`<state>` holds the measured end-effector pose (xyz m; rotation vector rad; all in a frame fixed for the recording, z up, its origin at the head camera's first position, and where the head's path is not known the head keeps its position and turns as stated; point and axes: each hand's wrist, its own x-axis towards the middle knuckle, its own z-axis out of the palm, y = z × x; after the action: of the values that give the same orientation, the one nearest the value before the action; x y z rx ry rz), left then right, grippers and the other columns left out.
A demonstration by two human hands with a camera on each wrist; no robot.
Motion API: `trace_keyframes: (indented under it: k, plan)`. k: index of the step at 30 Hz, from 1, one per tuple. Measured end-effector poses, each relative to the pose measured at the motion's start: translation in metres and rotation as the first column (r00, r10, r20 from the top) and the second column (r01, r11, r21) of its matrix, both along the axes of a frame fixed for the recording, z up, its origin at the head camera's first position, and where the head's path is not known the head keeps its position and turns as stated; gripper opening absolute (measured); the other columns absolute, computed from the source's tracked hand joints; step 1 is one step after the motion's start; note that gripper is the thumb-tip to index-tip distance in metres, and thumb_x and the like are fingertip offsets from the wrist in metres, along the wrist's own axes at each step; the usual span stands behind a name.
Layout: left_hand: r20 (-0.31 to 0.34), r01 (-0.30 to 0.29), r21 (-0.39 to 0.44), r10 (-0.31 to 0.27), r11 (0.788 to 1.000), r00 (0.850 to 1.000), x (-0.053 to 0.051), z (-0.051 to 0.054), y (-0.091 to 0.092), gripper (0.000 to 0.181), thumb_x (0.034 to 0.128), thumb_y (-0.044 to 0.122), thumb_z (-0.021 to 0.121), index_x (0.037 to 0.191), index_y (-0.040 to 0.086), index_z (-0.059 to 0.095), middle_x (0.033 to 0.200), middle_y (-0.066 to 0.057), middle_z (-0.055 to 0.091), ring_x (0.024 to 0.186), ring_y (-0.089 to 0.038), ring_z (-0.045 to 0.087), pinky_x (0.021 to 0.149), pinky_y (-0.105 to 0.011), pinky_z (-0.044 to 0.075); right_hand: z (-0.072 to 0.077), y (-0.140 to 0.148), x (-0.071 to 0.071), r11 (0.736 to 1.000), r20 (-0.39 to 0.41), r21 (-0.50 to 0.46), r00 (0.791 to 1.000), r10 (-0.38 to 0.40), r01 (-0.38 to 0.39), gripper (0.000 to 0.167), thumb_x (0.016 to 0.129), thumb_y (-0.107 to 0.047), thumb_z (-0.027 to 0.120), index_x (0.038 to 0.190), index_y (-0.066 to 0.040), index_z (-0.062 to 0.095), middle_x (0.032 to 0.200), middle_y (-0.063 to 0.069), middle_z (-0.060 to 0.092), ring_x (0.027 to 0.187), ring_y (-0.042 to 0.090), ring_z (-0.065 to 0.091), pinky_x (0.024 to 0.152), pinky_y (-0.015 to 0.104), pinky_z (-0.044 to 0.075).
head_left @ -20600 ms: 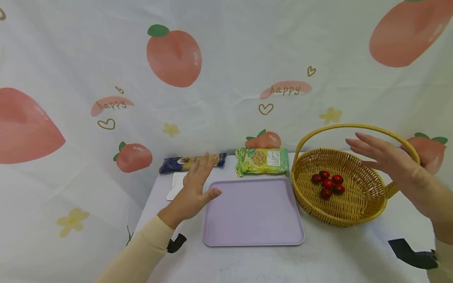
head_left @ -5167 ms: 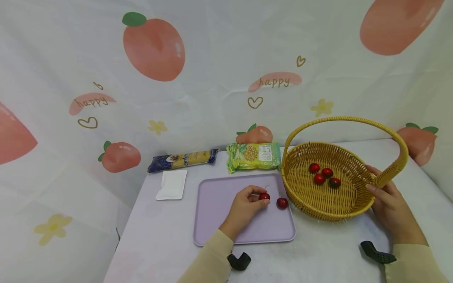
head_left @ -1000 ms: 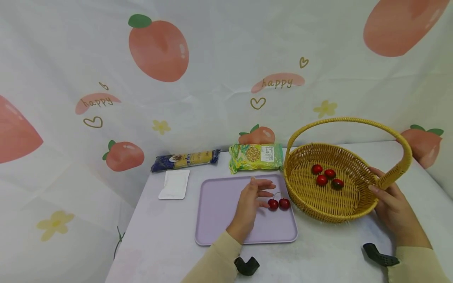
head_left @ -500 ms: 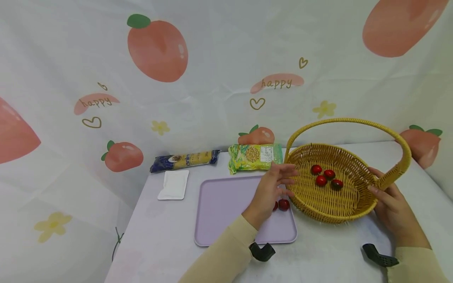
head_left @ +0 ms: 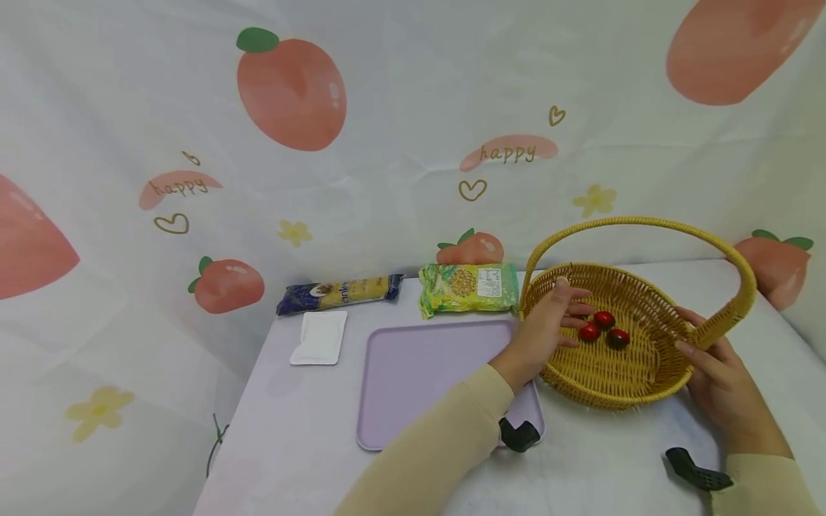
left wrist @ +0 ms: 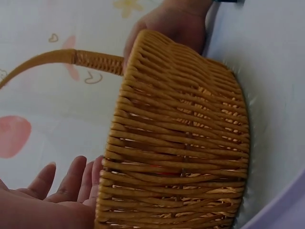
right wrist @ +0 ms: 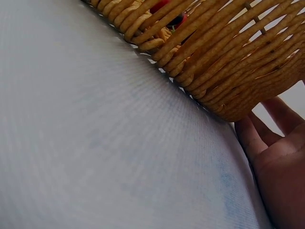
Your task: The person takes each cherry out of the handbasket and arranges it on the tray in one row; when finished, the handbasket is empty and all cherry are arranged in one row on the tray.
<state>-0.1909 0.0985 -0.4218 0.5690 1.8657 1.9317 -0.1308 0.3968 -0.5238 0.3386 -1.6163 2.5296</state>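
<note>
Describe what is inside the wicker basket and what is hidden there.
Three red cherries lie in the wicker basket. The left hand covers part of the interior in the head view, so anything behind it cannot be seen.

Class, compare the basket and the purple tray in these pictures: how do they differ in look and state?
The basket is golden, woven and deep, with a tall arched handle; the tray is smooth, pale purple and shallow, with no handle showing. The basket is rounded, while the tray is rectangular. The right hand grips the basket's side, while the left sleeve hides part of the tray. Both rest on the white table.
</note>
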Motion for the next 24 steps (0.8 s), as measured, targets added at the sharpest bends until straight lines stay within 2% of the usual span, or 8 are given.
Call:
trace_keyframes:
  k: [5, 8, 14, 17, 20, 22, 24]
  plan:
    - [-0.019, -0.028, -0.103, 0.026, 0.994, 0.999, -0.009, -0.003, 0.019, 0.075, 0.1154, 0.065, 0.019, 0.15, 0.014, 0.061, 0.13, 0.003, 0.069, 0.112, -0.019, 0.065, 0.08, -0.032, 0.058, -0.002, 0.002, 0.002, 1.0, -0.004, -0.007, 1.0, 0.007, -0.007, 0.06, 0.11, 0.011, 0.034, 0.166, -0.01, 0.044, 0.157, 0.0, 0.053, 0.134, 0.011, 0.057, 0.098, 0.026, 0.055]
    - [-0.018, -0.02, -0.148, 0.017, 0.989, 1.0, -0.014, -0.005, 0.028, 0.075, 0.1149, 0.066, 0.019, 0.15, 0.017, 0.062, 0.129, 0.006, 0.069, 0.109, -0.017, 0.065, 0.077, -0.032, 0.057, -0.001, 0.002, 0.001, 1.0, -0.016, -0.003, 1.0, 0.014, -0.014, 0.06, 0.111, 0.012, 0.033, 0.166, -0.008, 0.043, 0.156, 0.002, 0.054, 0.132, 0.012, 0.059, 0.097, 0.027, 0.056]
    - [0.04, -0.044, -0.176, 0.052, 0.983, 0.998, -0.023, -0.009, 0.041, 0.075, 0.1129, 0.07, 0.023, 0.149, 0.019, 0.065, 0.128, 0.006, 0.07, 0.106, -0.017, 0.067, 0.075, -0.035, 0.058, 0.001, 0.001, 0.001, 1.0, -0.007, 0.016, 1.0, -0.006, 0.006, 0.059, 0.111, 0.011, 0.035, 0.167, -0.008, 0.042, 0.158, 0.001, 0.051, 0.134, 0.012, 0.057, 0.098, 0.026, 0.055]
    - [0.043, -0.055, -0.236, 0.067, 0.97, 0.997, -0.025, -0.014, 0.043, 0.069, 0.1141, 0.067, 0.025, 0.147, 0.022, 0.065, 0.13, 0.006, 0.07, 0.101, -0.017, 0.067, 0.073, -0.038, 0.058, 0.001, 0.0, 0.001, 1.0, -0.002, -0.005, 1.0, 0.007, -0.007, 0.06, 0.111, 0.011, 0.035, 0.166, -0.01, 0.044, 0.158, 0.0, 0.051, 0.134, 0.011, 0.057, 0.098, 0.026, 0.055]
    - [0.046, -0.04, -0.294, 0.056, 0.955, 0.997, -0.025, -0.018, 0.043, 0.052, 0.1159, 0.059, 0.039, 0.147, 0.027, 0.066, 0.13, 0.011, 0.068, 0.098, -0.014, 0.066, 0.074, -0.04, 0.056, 0.0, -0.001, 0.001, 1.0, -0.004, -0.007, 1.0, 0.017, -0.017, 0.06, 0.111, 0.011, 0.035, 0.166, -0.01, 0.043, 0.158, 0.001, 0.051, 0.135, 0.011, 0.057, 0.099, 0.026, 0.055]
    - [0.03, -0.025, -0.328, 0.037, 0.944, 0.999, -0.026, -0.021, 0.044, 0.04, 0.1155, 0.049, 0.052, 0.147, 0.029, 0.065, 0.129, 0.014, 0.067, 0.101, -0.01, 0.064, 0.079, -0.037, 0.056, 0.0, -0.001, 0.0, 1.0, -0.002, 0.001, 1.0, 0.014, -0.014, 0.06, 0.111, 0.011, 0.035, 0.167, -0.01, 0.042, 0.159, 0.001, 0.05, 0.135, 0.011, 0.056, 0.099, 0.026, 0.054]
    - [0.029, -0.012, -0.343, 0.023, 0.939, 0.999, -0.026, -0.023, 0.044, 0.036, 0.1129, 0.035, 0.063, 0.148, 0.03, 0.065, 0.127, 0.014, 0.067, 0.1, -0.009, 0.064, 0.079, -0.034, 0.054, 0.001, -0.001, 0.0, 1.0, 0.007, 0.013, 1.0, 0.01, -0.01, 0.06, 0.112, 0.01, 0.036, 0.168, -0.011, 0.041, 0.159, 0.0, 0.049, 0.136, 0.011, 0.055, 0.099, 0.026, 0.054]
